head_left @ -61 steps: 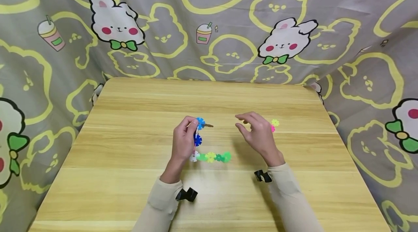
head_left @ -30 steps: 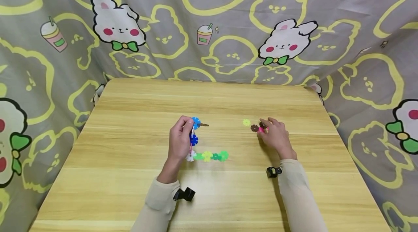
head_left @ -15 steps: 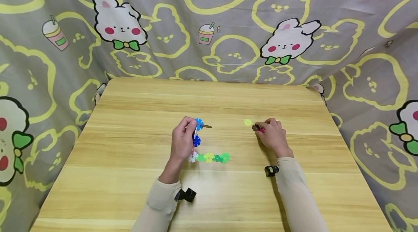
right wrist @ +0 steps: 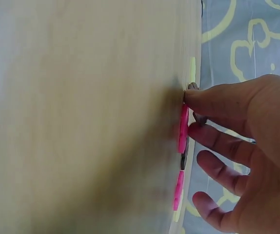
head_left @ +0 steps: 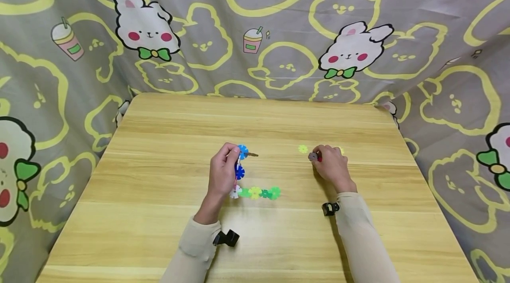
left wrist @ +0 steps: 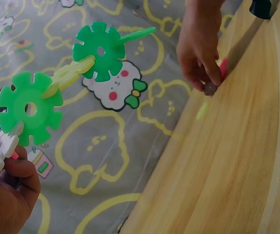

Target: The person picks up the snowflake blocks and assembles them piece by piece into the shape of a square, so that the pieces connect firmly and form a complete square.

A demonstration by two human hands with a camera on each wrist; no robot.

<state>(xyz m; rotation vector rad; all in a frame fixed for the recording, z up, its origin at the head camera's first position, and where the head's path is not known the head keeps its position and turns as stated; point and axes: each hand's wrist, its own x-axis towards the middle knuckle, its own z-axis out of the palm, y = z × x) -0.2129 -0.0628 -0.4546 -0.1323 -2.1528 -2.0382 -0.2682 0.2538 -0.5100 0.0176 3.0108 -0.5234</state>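
My left hand (head_left: 223, 168) holds a chain of slotted plastic snowflake discs off the table. Along it are a light blue disc (head_left: 242, 152), a dark blue disc (head_left: 239, 172), a white disc (head_left: 235, 192) and several green and yellow ones (head_left: 255, 192). A brown disc (head_left: 253, 154) sticks out edge-on from the light blue one. Over the right part of the table, my right hand (head_left: 333, 167) pinches a loose brown disc (head_left: 312, 156) between thumb and finger. Pink discs (right wrist: 183, 129) lie under that hand, partly hidden.
A loose yellow-green disc (head_left: 303, 149) lies left of the right hand, and another yellow disc (head_left: 341, 151) peeks out behind it. The wooden table (head_left: 167, 132) is backed by a patterned curtain (head_left: 279, 17). Each wrist carries a black camera mount (head_left: 227, 238).
My right hand moved right to the loose discs, came down among them and took hold of a brown disc, which now tilts in its fingers. The left hand keeps the chain nearly still.
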